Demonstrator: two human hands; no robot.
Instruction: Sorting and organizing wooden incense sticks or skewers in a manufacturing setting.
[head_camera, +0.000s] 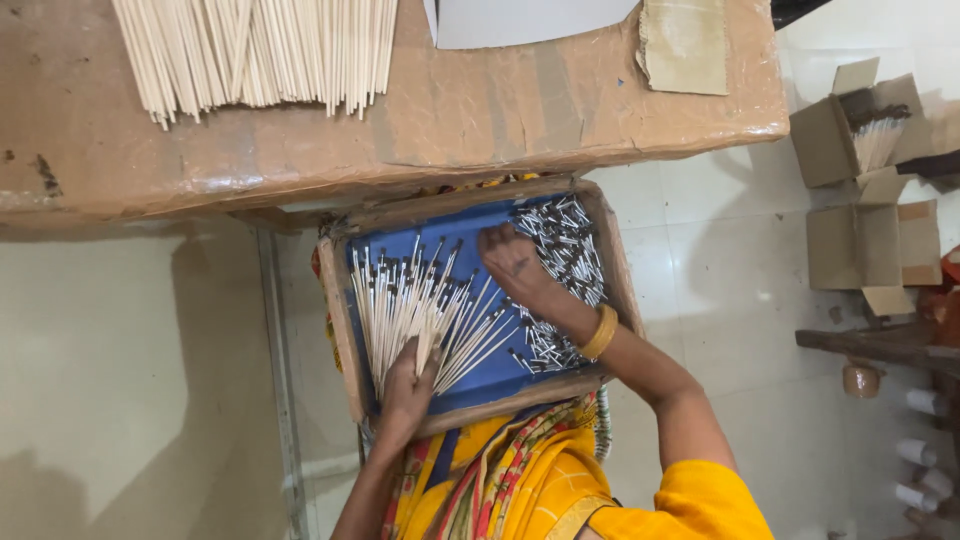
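- A broad fan of bare pale sticks (255, 55) lay at the far left of the worktop (480, 120), their ends pointing toward its near edge.
- Below that edge sat a shallow wooden tray (342, 330) with a blue lining, resting on the person's lap.
- In the tray's left half a bundle of capped sticks (420, 305) spread out like a fan, dark tips toward the far side, bare ends gathered toward the near edge.
- The left hand (408, 385) was closed around those gathered ends near the tray's near-left corner, fingers curled over the bundle (thumb side hidden, so how tight the hold was I cannot tell).
- The right hand (515, 270) lay palm down near the middle of the tray's far edge, fingers bent and resting at the edge of the heap; whether it pinched anything could not be seen.
- A heap of small metal ferrules (570, 250) filled the tray's right side, running from far corner to near edge.
- A gold bangle (601, 331) circled the right wrist (just over the heap).
- Open cardboard boxes (860, 130) stood on the pale floor well to the right, one holding more sticks.
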